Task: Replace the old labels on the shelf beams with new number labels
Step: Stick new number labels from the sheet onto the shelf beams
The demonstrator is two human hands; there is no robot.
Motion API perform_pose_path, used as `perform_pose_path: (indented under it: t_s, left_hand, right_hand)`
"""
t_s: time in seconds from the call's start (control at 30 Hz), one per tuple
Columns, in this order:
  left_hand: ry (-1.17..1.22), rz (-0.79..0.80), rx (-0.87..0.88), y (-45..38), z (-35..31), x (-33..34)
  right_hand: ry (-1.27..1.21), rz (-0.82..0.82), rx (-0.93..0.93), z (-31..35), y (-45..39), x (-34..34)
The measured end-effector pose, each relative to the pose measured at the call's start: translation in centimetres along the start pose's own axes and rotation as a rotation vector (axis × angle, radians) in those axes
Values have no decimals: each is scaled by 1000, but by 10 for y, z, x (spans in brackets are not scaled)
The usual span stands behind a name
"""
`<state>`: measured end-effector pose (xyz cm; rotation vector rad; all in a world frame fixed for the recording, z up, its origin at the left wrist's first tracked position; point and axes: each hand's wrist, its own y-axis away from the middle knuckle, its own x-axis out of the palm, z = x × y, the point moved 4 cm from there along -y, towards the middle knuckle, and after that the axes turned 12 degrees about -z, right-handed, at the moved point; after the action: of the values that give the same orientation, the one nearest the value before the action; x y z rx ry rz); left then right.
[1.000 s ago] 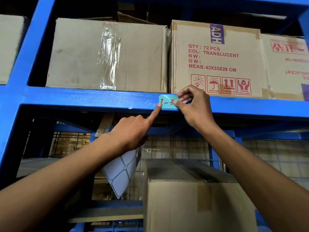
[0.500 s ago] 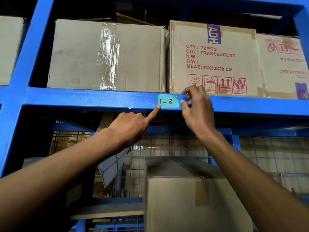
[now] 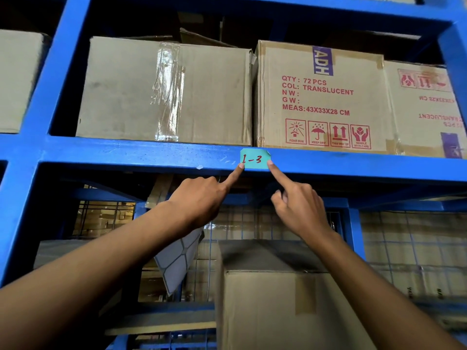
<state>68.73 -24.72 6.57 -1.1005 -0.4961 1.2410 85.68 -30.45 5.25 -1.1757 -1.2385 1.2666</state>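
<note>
A teal label (image 3: 255, 159) with "1-3" handwritten in red sticks on the front of the blue shelf beam (image 3: 126, 154). My left hand (image 3: 202, 198) points up, its index fingertip on the label's lower left corner. Its other fingers pinch a white label sheet (image 3: 177, 261) that hangs below the palm. My right hand (image 3: 298, 205) touches the label's lower right edge with its index fingertip; its remaining fingers are curled and hold nothing. A small pale scrap of residue (image 3: 199, 167) sits on the beam left of the label.
Cardboard boxes stand on the shelf above the beam: a plain taped box (image 3: 164, 89) and a printed box (image 3: 321, 97). Another box (image 3: 278, 299) sits on the lower shelf in front of wire mesh (image 3: 404, 248). A blue upright post (image 3: 38, 97) rises at left.
My right hand let go of the label's right end, dropped lower and now touches the label's lower right with only its index finger. The left index finger has stayed at the lower left corner.
</note>
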Motion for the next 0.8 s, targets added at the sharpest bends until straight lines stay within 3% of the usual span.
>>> perform_pose_path:
  t_s: [0.13,0.3,0.63,0.8]
  left_hand:
    - [68,36,-9,-2,2,1]
    - [112,51,-22,-2,4,0]
    - [113,60,-24,-3,6,1]
    - [121,62,-28,-3,6,5]
  right_hand:
    - [-8,3,-53,21,-1,2]
    - [81,151,-73,36,-17,14]
    - [94,99,64,-3,-21,-3]
    - [103,112,-72,25,-21,6]
